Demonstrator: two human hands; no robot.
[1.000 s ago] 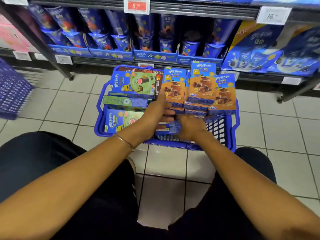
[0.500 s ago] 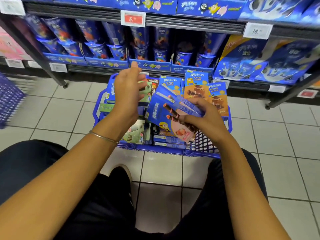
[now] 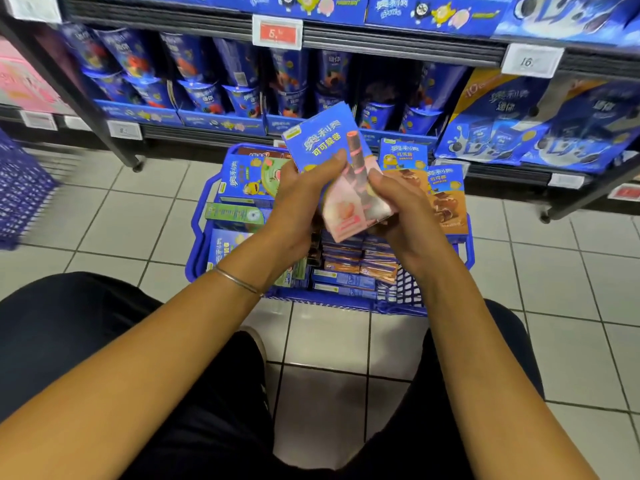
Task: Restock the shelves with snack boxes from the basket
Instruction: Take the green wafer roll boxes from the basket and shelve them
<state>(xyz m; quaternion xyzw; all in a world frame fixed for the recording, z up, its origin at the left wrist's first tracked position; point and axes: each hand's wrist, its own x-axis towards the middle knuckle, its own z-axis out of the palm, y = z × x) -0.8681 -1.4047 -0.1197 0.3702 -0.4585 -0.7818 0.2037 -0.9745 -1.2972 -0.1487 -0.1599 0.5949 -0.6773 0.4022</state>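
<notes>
Left grip (image 3: 301, 192) and right grip (image 3: 405, 209) clamp the snack boxes (image 3: 322, 147) at 9 and 3 o'clock. Light, stiff, probably slick cardboard, so I'd keep to the side edges.

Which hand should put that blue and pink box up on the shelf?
Probably left: the left hand pinches the blue and pink cardboard snack box at its middle; the right hand only holds its lower corner.

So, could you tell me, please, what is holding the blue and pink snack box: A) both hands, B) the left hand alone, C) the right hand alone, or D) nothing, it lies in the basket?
A: the left hand and right hand both grip the snack box above the basket.
</notes>
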